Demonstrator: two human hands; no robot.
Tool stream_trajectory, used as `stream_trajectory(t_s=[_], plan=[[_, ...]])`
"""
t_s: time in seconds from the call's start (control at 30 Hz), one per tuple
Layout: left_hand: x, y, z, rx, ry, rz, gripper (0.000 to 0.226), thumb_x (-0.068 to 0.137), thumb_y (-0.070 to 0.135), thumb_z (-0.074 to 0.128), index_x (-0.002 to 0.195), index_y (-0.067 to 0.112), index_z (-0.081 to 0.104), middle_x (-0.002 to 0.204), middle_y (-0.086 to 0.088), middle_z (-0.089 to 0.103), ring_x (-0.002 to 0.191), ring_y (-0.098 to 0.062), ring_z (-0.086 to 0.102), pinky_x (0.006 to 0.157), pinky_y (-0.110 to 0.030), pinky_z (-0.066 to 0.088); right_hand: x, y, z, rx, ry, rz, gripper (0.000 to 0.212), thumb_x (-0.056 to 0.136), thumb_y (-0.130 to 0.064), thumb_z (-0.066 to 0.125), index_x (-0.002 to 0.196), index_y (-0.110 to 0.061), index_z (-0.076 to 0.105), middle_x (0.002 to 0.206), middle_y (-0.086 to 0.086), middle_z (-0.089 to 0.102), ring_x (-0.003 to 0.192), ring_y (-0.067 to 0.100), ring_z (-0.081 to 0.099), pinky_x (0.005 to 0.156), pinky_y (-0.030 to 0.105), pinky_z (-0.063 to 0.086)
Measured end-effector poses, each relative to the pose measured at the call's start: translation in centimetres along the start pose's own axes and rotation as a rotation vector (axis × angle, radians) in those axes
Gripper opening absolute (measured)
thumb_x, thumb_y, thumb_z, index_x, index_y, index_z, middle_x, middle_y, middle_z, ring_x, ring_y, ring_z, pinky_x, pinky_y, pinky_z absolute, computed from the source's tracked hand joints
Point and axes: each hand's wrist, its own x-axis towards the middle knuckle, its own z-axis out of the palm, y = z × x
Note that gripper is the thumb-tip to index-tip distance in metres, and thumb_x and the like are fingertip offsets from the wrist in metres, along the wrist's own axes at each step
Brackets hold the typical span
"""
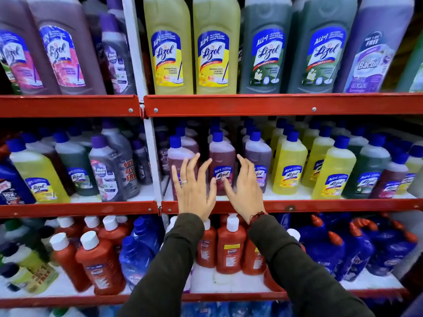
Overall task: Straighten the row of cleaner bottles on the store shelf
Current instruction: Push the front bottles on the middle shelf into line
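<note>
On the middle shelf [320,205] stands a row of blue-capped Lizol cleaner bottles. A maroon bottle [222,156] is at the front, between my two hands. My left hand [193,187] is raised with fingers spread in front of another maroon bottle [177,154], and I cannot tell whether it touches it. My right hand [246,186] is spread too, in front of a purple bottle [258,154], with its thumb over the middle bottle's label. Neither hand grips anything. Yellow bottles [289,165] follow to the right, turned at slightly different angles.
Large Lizol bottles [215,46] fill the top shelf. Below, red Bactin bottles [230,245] and blue bottles [357,245] crowd the lower shelf. A white upright post [154,161] divides the shelving just left of my left hand. Red shelf rails [274,104] run across.
</note>
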Motion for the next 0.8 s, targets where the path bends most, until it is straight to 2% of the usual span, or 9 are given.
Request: stream_trajectory(t_s=[0.03, 0.1, 0.17, 0.23, 0.33, 0.47, 0.63, 0.8], plan=[[-0.8, -0.6, 0.1, -0.003, -0.047, -0.022, 0.048, 0.096, 0.036, 0.047, 0.143, 0.026, 0.046, 0.156, -0.007, 0.035, 0.148, -0.029, 0.025, 0.123, -0.055, 0.007, 0.1, 0.1, 0.8, 0.033, -0.05, 0.075, 0.079, 0.094, -0.038, 0.065, 0.157, -0.011, 0.025, 0.154, 0.01, 0.037, 0.142, 0.026, 0.043, 0.106, 0.039, 0.048], [-2.5, -2.1, 1.0, 0.005, -0.088, -0.046, 0.046, 0.095, 0.035, 0.046, 0.139, 0.025, 0.05, 0.147, -0.01, 0.045, 0.137, -0.03, 0.039, 0.118, -0.054, 0.024, 0.5, 0.1, 1.9, 0.087, -0.152, 0.206, 0.091, 0.091, -0.041, 0.07, 0.159, -0.01, 0.017, 0.153, 0.012, 0.035, 0.139, 0.028, 0.046, 0.103, 0.041, 0.05], [-4.6, -3.5, 2.0, 0.017, -0.173, -0.058, 0.042, 0.094, 0.034, 0.048, 0.134, 0.024, 0.054, 0.133, -0.01, 0.054, 0.122, -0.031, 0.049, 0.107, -0.052, 0.039, 1.2, 0.2, 3.3, 0.125, -0.222, 0.309, 0.098, 0.089, -0.041, 0.073, 0.159, -0.008, 0.014, 0.15, 0.016, 0.035, 0.138, 0.031, 0.048, 0.107, 0.042, 0.048], [-5.6, -4.7, 2.5, 0.025, -0.252, -0.062, 0.036, 0.095, 0.034, 0.049, 0.129, 0.024, 0.057, 0.125, -0.008, 0.058, 0.115, -0.028, 0.052, 0.102, -0.047, 0.044, 2.1, 0.3, 4.6, 0.167, -0.214, 0.378, 0.102, 0.087, -0.042, 0.075, 0.159, -0.004, 0.014, 0.149, 0.021, 0.037, 0.136, 0.036, 0.049, 0.112, 0.044, 0.044], [-6.7, -5.7, 2.7, 0.018, -0.281, -0.02, 0.032, 0.094, 0.033, 0.051, 0.124, 0.025, 0.058, 0.117, -0.005, 0.06, 0.111, -0.026, 0.052, 0.1, -0.045, 0.047, 3.2, 0.2, 6.0, 0.168, -0.16, 0.458, 0.103, 0.083, -0.048, 0.076, 0.156, -0.002, 0.019, 0.143, 0.024, 0.043, 0.128, 0.043, 0.054, 0.108, 0.049, 0.047], [-7.2, -5.8, 2.8, 0.014, -0.261, 0.022, 0.036, 0.092, 0.032, 0.054, 0.127, 0.026, 0.056, 0.119, -0.007, 0.061, 0.115, -0.026, 0.05, 0.104, -0.049, 0.046, 3.9, 0.3, 7.1, 0.157, -0.139, 0.517, 0.105, 0.077, -0.059, 0.077, 0.15, -0.003, 0.025, 0.138, 0.02, 0.049, 0.118, 0.042, 0.061, 0.099, 0.051, 0.053], [-6.9, -5.8, 3.3, 0.05, -0.286, -0.007, 0.035, 0.092, 0.035, 0.059, 0.126, 0.028, 0.057, 0.12, -0.007, 0.062, 0.116, -0.028, 0.053, 0.107, -0.051, 0.043, 3.7, 0.4, 7.3, 0.081, -0.119, 0.512, 0.099, 0.076, -0.059, 0.077, 0.145, -0.005, 0.03, 0.133, 0.015, 0.057, 0.112, 0.036, 0.066, 0.09, 0.042, 0.054], [-7.1, -5.6, 3.8, 0.088, -0.248, -0.028, 0.033, 0.09, 0.036, 0.063, 0.121, 0.025, 0.061, 0.117, -0.009, 0.063, 0.114, -0.03, 0.055, 0.106, -0.052, 0.043, 2.2, 0.1, 6.6, 0.028, -0.116, 0.451, 0.094, 0.076, -0.065, 0.072, 0.142, -0.01, 0.033, 0.125, 0.01, 0.065, 0.108, 0.032, 0.069, 0.088, 0.038, 0.053]])
